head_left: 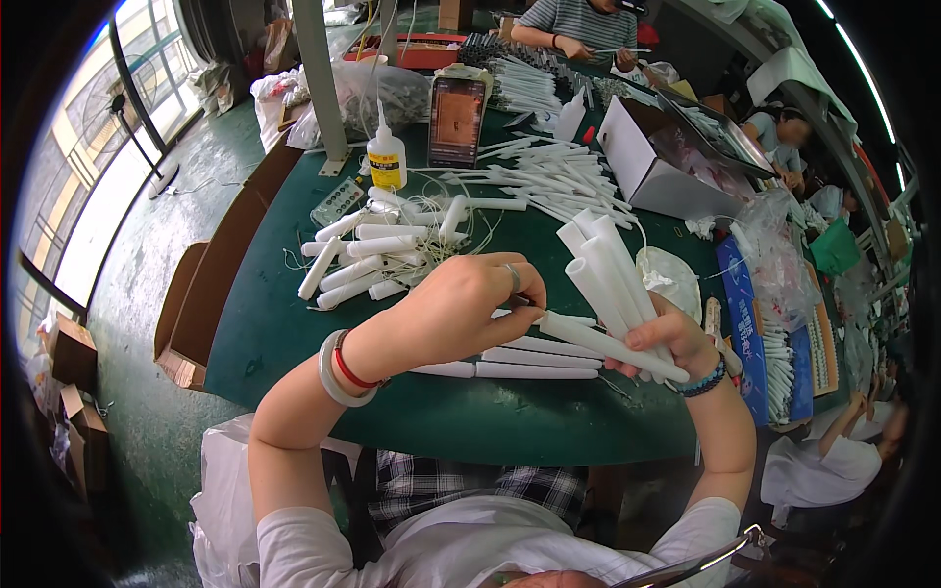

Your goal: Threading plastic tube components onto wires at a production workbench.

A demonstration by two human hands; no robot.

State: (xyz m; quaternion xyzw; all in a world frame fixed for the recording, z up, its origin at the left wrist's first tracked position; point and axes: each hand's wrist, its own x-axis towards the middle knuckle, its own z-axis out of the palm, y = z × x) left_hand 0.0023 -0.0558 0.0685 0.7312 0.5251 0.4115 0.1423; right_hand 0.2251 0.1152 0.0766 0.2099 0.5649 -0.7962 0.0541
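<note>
Several white plastic tubes (606, 269) are gripped in my right hand (676, 341), fanned upward, with one tube (603, 339) slanting across toward the left. My left hand (480, 297) is closed in a pinch at that tube's left end. Between its fingertips something small and dark shows, too hidden to name. More white tubes (539, 365) lie side by side on the green table (470, 426) beneath my hands. Left of them is a heap of short white tubes with thin wires (377, 245).
A glue bottle with a yellow label (386, 162) stands beside a propped phone (457, 120). Loose white tubes (569, 176) pile up behind, near a white box (657, 167). A blue carton (745, 323) sits at right. Across the table a person (578, 29) works with their hands.
</note>
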